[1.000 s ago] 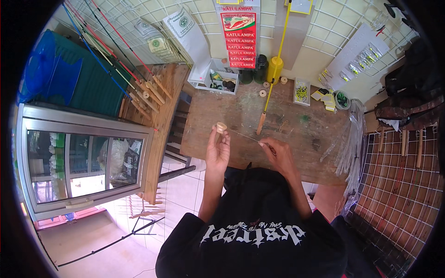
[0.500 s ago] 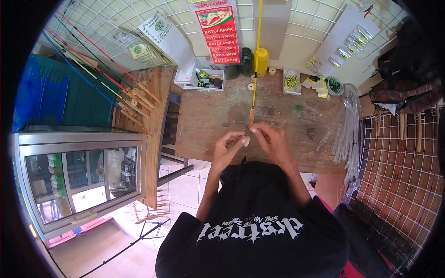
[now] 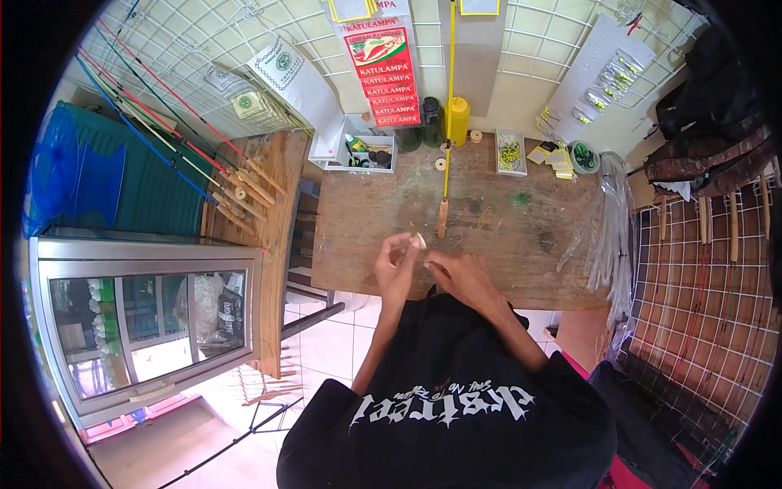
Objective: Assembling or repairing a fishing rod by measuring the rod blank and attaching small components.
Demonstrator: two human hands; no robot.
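Over the near part of the wooden workbench (image 3: 366,212), my left hand (image 3: 394,265) pinches a small pale wooden disc (image 3: 419,241) between thumb and fingertips, tilted on edge. Just right of it and a little nearer to me is my right hand (image 3: 466,277), its fingers curled together close to the disc. Whether a thread or other small thing is in them is too fine to make out. Beyond both hands lies a thin yellow fishing rod (image 3: 447,175) with a wooden handle (image 3: 442,220), its handle end toward me and apart from my fingers.
At the bench's back stand a white parts box (image 3: 379,167), a yellow bottle (image 3: 459,122), dark jars and a tray of small green-yellow pieces (image 3: 511,155). Clear plastic sleeves (image 3: 607,236) hang over the right edge. Several rods (image 3: 252,187) lie left, above a glass-fronted cabinet (image 3: 147,318).
My right hand has drawn back toward me from the rod's handle. My left hand keeps the disc and has shifted slightly left, turning it. The whole view has tilted a little.
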